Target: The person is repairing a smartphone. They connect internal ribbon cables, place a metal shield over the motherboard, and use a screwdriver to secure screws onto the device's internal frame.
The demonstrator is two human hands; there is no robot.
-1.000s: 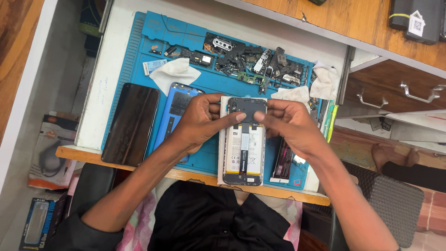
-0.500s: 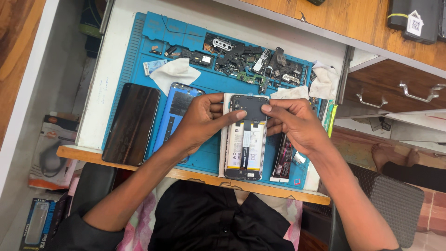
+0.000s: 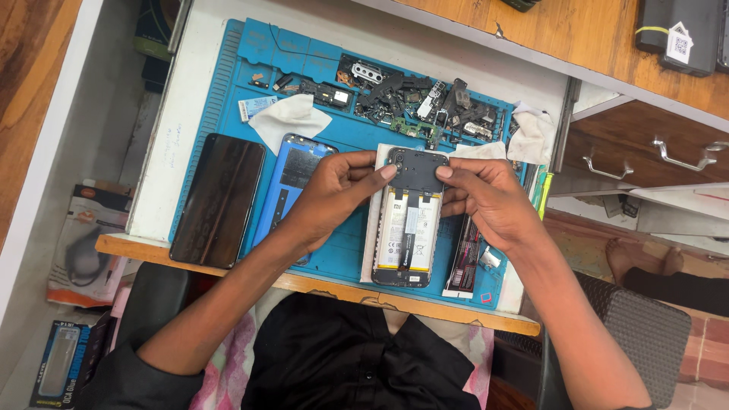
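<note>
Blue silicone covers most of the bench in front of you: the work mat (image 3: pixel 342 250) lies flat on the white tabletop (image 3: pixel 201 91), and the opened phone (image 3: pixel 406 220) rests face down near its centre on a pale sheet, back cover off, battery (image 3: pixel 404 228) exposed. Your left hand (image 3: pixel 326 199) comes in from nine o'clock of the phone, thumb and fingertips pinched together at the upper left corner of the dark top plate (image 3: pixel 416 168). Your right hand (image 3: pixel 486 201) comes in from three o'clock, thumb tip on the plate's upper right edge and the other fingers curled beside the frame. Both hands are closed lightly on that plate, not gripping the body.

Judging by its look, the plate is thin, light plastic that flexes and could crack if bent, so hold it by its two outer corners. The phone is stiff but slippery on the sheet, and the battery beneath is soft-skinned; keep nails and pressure off it.

At nine o'clock of the phone lies a blue back cover (image 3: pixel 292 190), and beyond it a black screen panel (image 3: pixel 219 199). At twelve o'clock a heap of small boards and brackets (image 3: pixel 410 102) fills the mat's trays, with a white tissue (image 3: pixel 288 120) at eleven o'clock. At four o'clock a narrow dark part (image 3: pixel 465 262) lies along the mat's edge.
</note>
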